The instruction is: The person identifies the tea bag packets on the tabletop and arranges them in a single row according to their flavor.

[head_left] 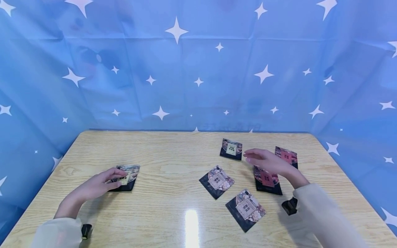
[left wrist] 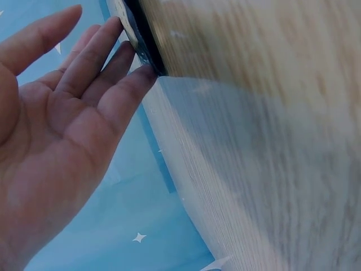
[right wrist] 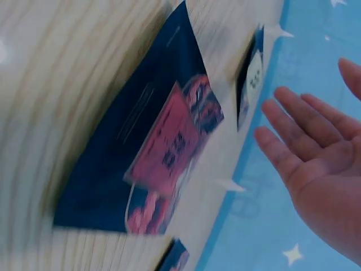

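Note:
My left hand [head_left: 97, 184] rests its fingertips on a dark packet with a yellow label [head_left: 131, 177] at the left of the table. In the left wrist view its fingers [left wrist: 93, 62] are fairly straight, the tips at the face of the packet [left wrist: 148, 39], with the thumb apart. Over the right side, my right hand [head_left: 268, 161] hovers with nothing in it, fingers extended toward a packet with a pale yellow label [head_left: 231, 149]. Under its wrist lies a packet with a red label [head_left: 267, 179], shown large in the right wrist view [right wrist: 169, 147].
Two packets with pinkish-grey labels lie tilted right of centre, one packet [head_left: 216, 182] behind the other packet [head_left: 246, 210]. Another red-labelled packet [head_left: 286, 156] lies at the far right, partly behind the right arm. A blue star-patterned curtain [head_left: 198, 69] surrounds the wooden table [head_left: 173, 196].

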{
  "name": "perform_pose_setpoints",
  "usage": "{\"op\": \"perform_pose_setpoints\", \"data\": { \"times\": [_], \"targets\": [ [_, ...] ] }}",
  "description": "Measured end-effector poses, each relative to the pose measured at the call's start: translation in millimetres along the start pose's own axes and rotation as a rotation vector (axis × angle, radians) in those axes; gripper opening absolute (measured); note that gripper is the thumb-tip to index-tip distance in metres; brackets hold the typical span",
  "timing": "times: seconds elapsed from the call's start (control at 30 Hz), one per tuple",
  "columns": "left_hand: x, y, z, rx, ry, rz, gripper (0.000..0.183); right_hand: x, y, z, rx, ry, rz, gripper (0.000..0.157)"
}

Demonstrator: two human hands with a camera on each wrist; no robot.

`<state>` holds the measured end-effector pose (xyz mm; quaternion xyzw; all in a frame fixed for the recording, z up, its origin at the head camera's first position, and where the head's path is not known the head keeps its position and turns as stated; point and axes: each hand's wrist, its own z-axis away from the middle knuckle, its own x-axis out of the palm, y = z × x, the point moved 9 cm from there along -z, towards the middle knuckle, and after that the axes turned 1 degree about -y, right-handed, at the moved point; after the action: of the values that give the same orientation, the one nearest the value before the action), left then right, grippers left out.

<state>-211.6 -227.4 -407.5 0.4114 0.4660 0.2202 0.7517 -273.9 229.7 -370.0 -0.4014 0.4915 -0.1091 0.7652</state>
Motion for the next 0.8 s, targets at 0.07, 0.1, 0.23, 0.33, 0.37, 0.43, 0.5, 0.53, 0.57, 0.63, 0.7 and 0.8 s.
{"op": "perform_pose_setpoints", "data": {
  "times": [0.07, 0.1, 0.23, 0.33, 0.37, 0.43, 0.5, 0.53, 0.57, 0.63, 0.7, 0.8],
  "targets": [
    [0.0, 0.2, 0.0, 0.002, -0.003, 0.003, 0.040, 1.7, -0.4, -6.5, 0.000, 0.006, -0.008, 0.054],
    [0.1, 0.3, -0.1, 0.003, -0.004, 0.004, 0.040, 2.8, 0.6, -9.7, 0.009, 0.010, -0.012, 0.054],
    [0.1, -0.2, -0.3, 0.003, -0.006, 0.006, 0.041, 7.9, 4.3, -21.4, 0.039, 0.016, -0.076, 0.057],
    [-0.1, -0.3, -0.3, 0.007, -0.006, 0.007, 0.042, 11.6, 8.4, -28.7, 0.069, 0.016, -0.097, 0.061],
    [-0.1, -0.3, -0.4, 0.009, -0.007, 0.007, 0.042, 12.9, 9.3, -30.6, 0.078, 0.014, -0.094, 0.062],
    [-0.2, 0.0, -0.5, 0.014, -0.007, 0.005, 0.042, 15.9, 9.7, -33.5, 0.086, 0.002, -0.074, 0.061],
    [-0.3, 0.4, -0.4, 0.015, -0.006, 0.001, 0.042, 18.7, 10.5, -35.4, 0.100, -0.011, -0.054, 0.061],
    [-0.4, 0.7, -0.4, 0.014, -0.006, 0.000, 0.042, 20.0, 10.1, -35.7, 0.103, -0.020, -0.046, 0.061],
    [-0.4, 0.9, -0.4, 0.014, -0.006, 0.001, 0.042, 21.3, 9.8, -35.8, 0.109, -0.027, -0.043, 0.061],
    [-0.3, 1.3, -0.2, 0.014, -0.006, 0.003, 0.042, 23.0, 9.4, -35.5, 0.120, -0.035, -0.038, 0.061],
    [-0.1, 1.3, -0.2, 0.013, -0.007, 0.007, 0.042, 23.9, 9.2, -35.4, 0.127, -0.037, -0.034, 0.062],
    [0.1, 0.6, 0.0, 0.014, -0.008, 0.010, 0.042, 25.0, 9.9, -35.3, 0.143, -0.035, -0.037, 0.062]
  ]
}}
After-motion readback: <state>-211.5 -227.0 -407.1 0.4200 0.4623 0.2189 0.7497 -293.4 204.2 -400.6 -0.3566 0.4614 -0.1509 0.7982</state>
